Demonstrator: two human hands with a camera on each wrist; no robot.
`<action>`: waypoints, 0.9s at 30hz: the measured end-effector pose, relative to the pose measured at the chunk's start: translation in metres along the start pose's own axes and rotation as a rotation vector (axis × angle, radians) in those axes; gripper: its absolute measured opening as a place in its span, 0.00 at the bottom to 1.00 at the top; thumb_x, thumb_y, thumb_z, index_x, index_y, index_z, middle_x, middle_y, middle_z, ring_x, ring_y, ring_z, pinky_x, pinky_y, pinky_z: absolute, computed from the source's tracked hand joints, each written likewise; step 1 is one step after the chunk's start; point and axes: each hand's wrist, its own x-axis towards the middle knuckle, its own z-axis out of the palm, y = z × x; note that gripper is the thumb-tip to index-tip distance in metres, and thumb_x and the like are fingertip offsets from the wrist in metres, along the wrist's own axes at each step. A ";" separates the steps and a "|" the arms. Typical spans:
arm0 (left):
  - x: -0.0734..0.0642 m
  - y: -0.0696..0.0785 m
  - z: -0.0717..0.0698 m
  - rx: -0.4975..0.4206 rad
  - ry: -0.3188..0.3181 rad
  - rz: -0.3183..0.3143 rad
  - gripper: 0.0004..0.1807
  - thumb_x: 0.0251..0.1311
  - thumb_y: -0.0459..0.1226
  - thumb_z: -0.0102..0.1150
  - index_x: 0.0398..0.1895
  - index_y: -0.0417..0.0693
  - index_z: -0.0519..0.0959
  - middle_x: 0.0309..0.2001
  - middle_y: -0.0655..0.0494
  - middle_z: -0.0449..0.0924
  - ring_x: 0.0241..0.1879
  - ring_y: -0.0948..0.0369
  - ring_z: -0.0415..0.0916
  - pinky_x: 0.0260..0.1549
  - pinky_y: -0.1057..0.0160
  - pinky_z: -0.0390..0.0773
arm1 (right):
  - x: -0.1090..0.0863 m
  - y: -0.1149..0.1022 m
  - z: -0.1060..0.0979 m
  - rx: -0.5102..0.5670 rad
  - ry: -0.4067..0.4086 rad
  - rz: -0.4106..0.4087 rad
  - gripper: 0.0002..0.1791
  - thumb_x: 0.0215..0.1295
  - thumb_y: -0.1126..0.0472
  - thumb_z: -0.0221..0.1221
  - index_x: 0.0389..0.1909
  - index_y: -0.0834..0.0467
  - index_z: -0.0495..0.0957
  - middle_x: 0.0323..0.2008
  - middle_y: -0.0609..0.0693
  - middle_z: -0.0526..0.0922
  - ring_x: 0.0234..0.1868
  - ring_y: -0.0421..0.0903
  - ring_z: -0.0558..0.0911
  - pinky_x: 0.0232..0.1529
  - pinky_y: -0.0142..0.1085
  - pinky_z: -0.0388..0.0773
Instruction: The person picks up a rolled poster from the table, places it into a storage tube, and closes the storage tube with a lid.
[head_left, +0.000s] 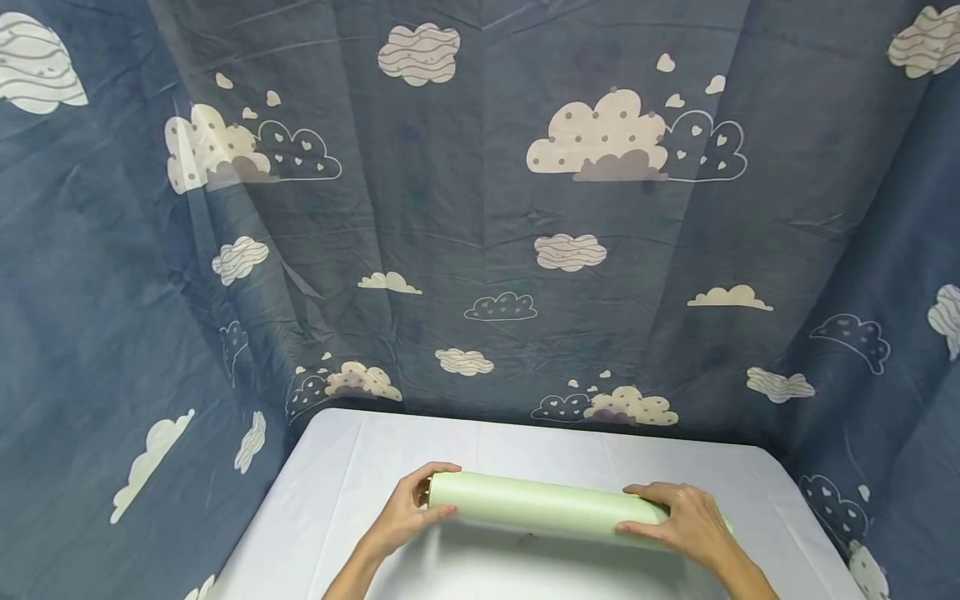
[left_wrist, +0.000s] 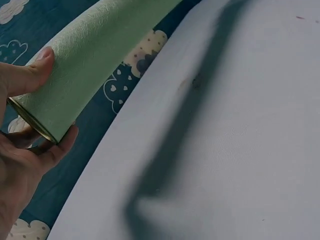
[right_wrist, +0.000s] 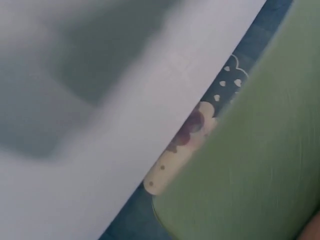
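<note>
A rolled-up light green mat point(head_left: 540, 502) with a finely textured surface lies lengthwise between my two hands, held up over the white table. My left hand point(head_left: 408, 508) grips its left end, thumb on the near side and fingers around the open end. In the left wrist view that end of the green roll point(left_wrist: 95, 60) shows a hollow middle and a brownish inner side. Near the right end, my right hand point(head_left: 690, 521) holds the roll between thumb and fingers. Most of that hand is outside the right wrist view, where the green surface point(right_wrist: 250, 150) looms close.
Below the roll is the white-covered table point(head_left: 337, 483), with the roll's shadow point(left_wrist: 185, 110) across it. Dark blue cloth point(head_left: 480, 208) printed with clouds hangs behind the table and on both sides. A small dark mark point(left_wrist: 196, 81) shows on the white cover.
</note>
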 end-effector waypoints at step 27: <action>-0.008 -0.019 -0.024 0.198 0.008 -0.131 0.39 0.51 0.40 0.81 0.68 0.50 0.76 0.68 0.45 0.76 0.60 0.50 0.77 0.57 0.54 0.79 | -0.010 0.036 0.014 0.271 -0.178 0.190 0.39 0.36 0.38 0.83 0.52 0.50 0.88 0.45 0.43 0.90 0.43 0.32 0.80 0.42 0.35 0.75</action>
